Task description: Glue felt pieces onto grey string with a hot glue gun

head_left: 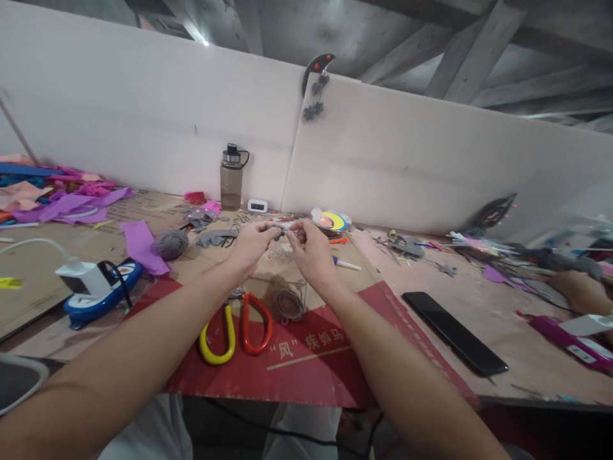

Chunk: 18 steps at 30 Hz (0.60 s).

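1. Pinching a small, partly hidden piece [282,232], left hand [253,248] and right hand [310,249] meet over printed cardboard [311,386], fingers nearly closed.
2. Red-and-yellow-handled cutters [246,322] and a grey coil [290,305] lie between the forearms.

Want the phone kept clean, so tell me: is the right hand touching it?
Apart: the head view shows cardboard and pinkish tabletop between the right hand and the black phone.
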Motion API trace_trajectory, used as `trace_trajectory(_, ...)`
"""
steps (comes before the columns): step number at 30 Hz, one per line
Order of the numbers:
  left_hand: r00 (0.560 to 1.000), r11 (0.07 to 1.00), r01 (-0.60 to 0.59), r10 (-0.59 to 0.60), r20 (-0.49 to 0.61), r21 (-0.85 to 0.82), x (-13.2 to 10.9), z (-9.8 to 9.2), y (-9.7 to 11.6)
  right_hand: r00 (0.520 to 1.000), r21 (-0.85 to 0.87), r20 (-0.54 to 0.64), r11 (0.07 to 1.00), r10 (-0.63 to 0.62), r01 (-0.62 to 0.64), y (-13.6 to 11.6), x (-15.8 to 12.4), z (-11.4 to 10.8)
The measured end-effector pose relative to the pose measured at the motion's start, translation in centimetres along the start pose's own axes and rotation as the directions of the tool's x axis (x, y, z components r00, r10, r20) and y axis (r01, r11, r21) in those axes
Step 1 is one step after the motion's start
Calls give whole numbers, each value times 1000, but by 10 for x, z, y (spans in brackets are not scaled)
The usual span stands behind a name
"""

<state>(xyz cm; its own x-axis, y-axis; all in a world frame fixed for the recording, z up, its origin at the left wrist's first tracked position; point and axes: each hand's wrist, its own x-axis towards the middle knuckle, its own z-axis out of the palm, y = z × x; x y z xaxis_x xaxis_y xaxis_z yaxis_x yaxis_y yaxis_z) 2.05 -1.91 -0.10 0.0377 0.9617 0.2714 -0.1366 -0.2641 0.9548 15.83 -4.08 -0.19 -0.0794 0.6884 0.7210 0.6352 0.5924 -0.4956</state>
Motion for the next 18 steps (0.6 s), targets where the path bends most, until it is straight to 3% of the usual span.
trace_trajectory(5, 998, 990, 51, -46, 42, -132, 5, -1, -3, 999, 74, 1, 996, 45, -45, -2, -2, 3)
trace_trajectory(9, 999, 986, 47, -44, 23, -159, 3, 2, -4, 988, 175, 14, 972, 154, -154, -5, -3, 6)
trace_trajectory(18, 997, 979, 46, -33, 68, -197, -6, 7, 1, 925, 485, 95, 795, 367, -365, 8, 0, 17)
